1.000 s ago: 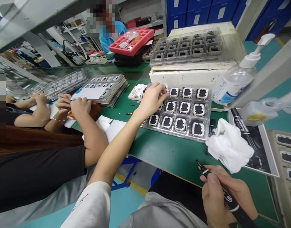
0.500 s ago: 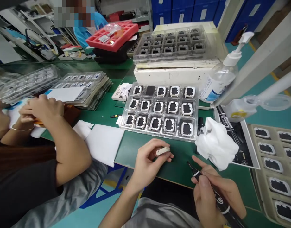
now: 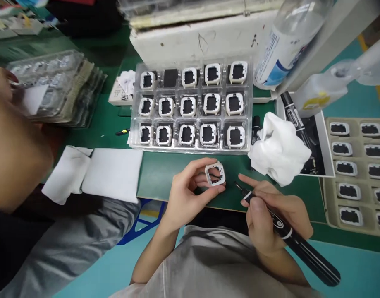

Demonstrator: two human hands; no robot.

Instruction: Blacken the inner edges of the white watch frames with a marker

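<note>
Between the thumb and fingers of my left hand (image 3: 191,192) is a white square frame (image 3: 207,176) with rounded corners, its open face turned up toward me. My right hand (image 3: 275,213) grips a black marker pen (image 3: 304,248), uncapped, its dark tip pointing left toward the frame but apart from it. The right index finger stretches out beyond the grip. Just behind my hands lies a clear plastic tray (image 3: 194,150) with rows of similar white frames on black pads; one compartment in its back row shows only a black pad (image 3: 170,78).
Right of the tray are a crumpled white tissue (image 3: 279,149), a capped marker (image 3: 256,129), a pump bottle (image 3: 283,49) and a beige tray (image 3: 329,207) of frames. Folded white cloth (image 3: 112,174) lies left. A co-worker's arm (image 3: 19,153) reaches over stacked trays (image 3: 68,95).
My view has tilted down and closer. My left hand has turned the white frame from edge-on to face up. The co-worker's arm has moved toward the stacked trays.
</note>
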